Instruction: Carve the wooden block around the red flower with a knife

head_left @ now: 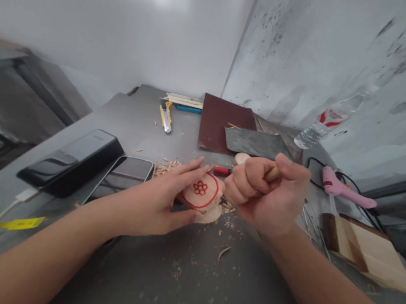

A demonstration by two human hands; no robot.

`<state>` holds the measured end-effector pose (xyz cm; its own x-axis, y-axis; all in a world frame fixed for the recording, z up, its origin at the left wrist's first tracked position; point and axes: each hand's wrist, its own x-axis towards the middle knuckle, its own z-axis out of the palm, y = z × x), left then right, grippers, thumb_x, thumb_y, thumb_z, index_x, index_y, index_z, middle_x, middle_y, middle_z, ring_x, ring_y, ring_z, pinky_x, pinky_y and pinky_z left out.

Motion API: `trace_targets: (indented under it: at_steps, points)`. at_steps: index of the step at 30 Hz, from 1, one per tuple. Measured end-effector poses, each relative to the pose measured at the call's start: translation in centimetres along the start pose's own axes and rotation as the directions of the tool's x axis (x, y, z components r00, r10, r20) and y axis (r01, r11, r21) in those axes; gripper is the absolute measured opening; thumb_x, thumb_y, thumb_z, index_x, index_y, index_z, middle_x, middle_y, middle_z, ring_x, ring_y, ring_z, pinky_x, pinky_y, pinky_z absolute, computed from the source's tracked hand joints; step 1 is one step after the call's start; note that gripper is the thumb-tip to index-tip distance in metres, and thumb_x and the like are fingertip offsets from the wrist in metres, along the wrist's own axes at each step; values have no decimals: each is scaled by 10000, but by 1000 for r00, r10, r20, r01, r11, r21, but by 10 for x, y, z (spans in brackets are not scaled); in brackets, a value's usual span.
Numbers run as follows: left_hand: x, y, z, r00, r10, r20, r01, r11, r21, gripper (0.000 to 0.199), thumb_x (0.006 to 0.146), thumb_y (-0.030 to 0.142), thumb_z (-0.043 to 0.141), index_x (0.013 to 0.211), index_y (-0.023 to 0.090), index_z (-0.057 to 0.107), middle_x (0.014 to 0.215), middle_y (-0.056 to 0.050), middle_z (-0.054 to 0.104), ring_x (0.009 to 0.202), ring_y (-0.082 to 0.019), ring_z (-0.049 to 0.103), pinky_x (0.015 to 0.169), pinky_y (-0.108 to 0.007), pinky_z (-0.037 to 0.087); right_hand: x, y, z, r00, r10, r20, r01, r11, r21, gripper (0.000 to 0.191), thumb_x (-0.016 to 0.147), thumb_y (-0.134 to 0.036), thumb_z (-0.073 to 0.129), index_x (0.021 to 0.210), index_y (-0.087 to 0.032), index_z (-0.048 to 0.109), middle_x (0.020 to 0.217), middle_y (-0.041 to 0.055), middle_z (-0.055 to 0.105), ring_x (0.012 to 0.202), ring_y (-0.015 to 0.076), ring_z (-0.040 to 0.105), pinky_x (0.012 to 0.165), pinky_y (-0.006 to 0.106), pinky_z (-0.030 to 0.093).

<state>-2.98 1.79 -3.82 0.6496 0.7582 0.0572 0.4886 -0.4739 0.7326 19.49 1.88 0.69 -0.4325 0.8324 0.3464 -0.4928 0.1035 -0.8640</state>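
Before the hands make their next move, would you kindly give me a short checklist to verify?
1. Wood steadied by the left hand: ok.
2. Handle gripped in the right hand: ok, fist closed around it.
3. Tip clear of the left hand: cannot tell, no tip shows.
4. Surface around the wood free of shavings: not ok, they're scattered about it.
5. Cutter apart from both hands: ok.

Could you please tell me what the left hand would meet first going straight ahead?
The left hand would probably meet the red marker just ahead, though the depth is unclear.
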Motion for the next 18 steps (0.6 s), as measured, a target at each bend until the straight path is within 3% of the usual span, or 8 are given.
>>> trace_targets:
  at_steps: [6, 12, 18]
  points:
    - [0, -4, 2, 1000, 1, 6, -1, 1000, 25, 893, 971, 489, 675, 1726, 273, 250, 1808, -122, 190, 1653, -389, 213, 1306, -585, 344, -5, 9, 14, 996, -72, -56, 68, 994, -84, 559, 972, -530, 510, 542, -247, 294, 480, -63, 238, 415, 109, 188, 409, 285, 206]
    - [-2, 0, 2, 1000, -5, 12, 5, 1000, -10, 889, 986, 472, 662, 1733, 352, 197, 1824, -61, 116, 1586, -450, 369, 1138, -564, 568, -13, 23, 19, 983, -151, -105, 131, 975, -177, 608, 1008, -588, 493, 553, -241, 287, 470, -66, 248, 411, 100, 213, 438, 284, 218]
    - [-1, 7, 2, 1000, 5, 9, -5, 1000, -11, 784, 1002, 459, 657, 1699, 315, 327, 1805, -85, 210, 1617, -430, 310, 1227, -593, 472, -7, 31, 22, 986, -110, -125, 80, 972, -221, 669, 990, -640, 570, 503, -246, 336, 467, -68, 266, 406, 95, 224, 414, 277, 196]
